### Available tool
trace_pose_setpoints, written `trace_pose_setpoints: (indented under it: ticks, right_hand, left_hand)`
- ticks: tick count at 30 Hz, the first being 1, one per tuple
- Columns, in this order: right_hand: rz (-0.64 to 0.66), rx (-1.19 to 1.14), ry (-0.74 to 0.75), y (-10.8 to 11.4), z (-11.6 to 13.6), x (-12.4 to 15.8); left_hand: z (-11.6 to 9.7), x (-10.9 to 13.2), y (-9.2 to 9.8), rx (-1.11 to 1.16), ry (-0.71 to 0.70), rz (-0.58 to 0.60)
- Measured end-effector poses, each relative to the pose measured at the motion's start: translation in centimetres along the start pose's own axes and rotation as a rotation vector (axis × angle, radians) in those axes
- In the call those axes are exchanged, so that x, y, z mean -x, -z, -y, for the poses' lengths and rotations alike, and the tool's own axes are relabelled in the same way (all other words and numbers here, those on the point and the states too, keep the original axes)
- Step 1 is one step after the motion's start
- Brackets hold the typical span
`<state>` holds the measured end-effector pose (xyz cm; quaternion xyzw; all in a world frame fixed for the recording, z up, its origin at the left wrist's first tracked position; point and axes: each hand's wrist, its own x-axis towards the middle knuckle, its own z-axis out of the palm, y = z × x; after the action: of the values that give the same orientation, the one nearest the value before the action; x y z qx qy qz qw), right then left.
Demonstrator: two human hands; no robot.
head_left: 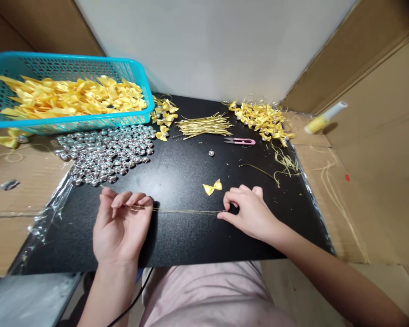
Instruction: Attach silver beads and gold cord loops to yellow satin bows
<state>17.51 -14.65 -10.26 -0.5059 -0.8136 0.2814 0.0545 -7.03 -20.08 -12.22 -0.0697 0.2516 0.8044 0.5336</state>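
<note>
A thin gold cord stretches taut between my two hands over the black mat. My left hand has its fingers closed around the cord's left end. My right hand pinches the right end between thumb and fingertip. A small yellow ribbon bow lies on the mat just above the cord, close to my right hand. A single silver bead rests further back in the middle.
A turquoise basket of yellow ribbon bows stands back left, a heap of silver beads before it. A bundle of gold cords, pink snips, finished bows and a thread spool lie behind. Cardboard walls surround.
</note>
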Motion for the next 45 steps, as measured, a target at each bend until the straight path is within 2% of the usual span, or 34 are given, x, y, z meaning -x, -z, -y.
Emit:
trace_pose_setpoints:
  ticks: [8, 11, 16, 24, 45]
  right_hand:
    - [-0.072, -0.186, 0.17, 0.4, 1.0, -0.6]
    - [-0.064, -0.144, 0.236, -0.3, 1.8, -1.5]
    - [0.016, -0.095, 0.256, -2.1, 3.2, -3.2]
    - [0.026, -0.071, 0.241, -2.6, 3.8, -3.9]
    - [0.05, 0.045, 0.106, -0.9, 3.0, -2.6]
  left_hand:
    - [-0.1, -0.3, 0.2, -0.023, 0.002, 0.015]
    - [-0.1, -0.5, 0.7, -0.02, -0.002, 0.044]
    - [-0.2, -0.5, 1.0, -0.003, 0.01, 0.064]
    - [-0.2, -0.3, 0.9, 0.011, 0.024, 0.069]
    - [-0.2, -0.3, 0.7, 0.005, 0.003, 0.052]
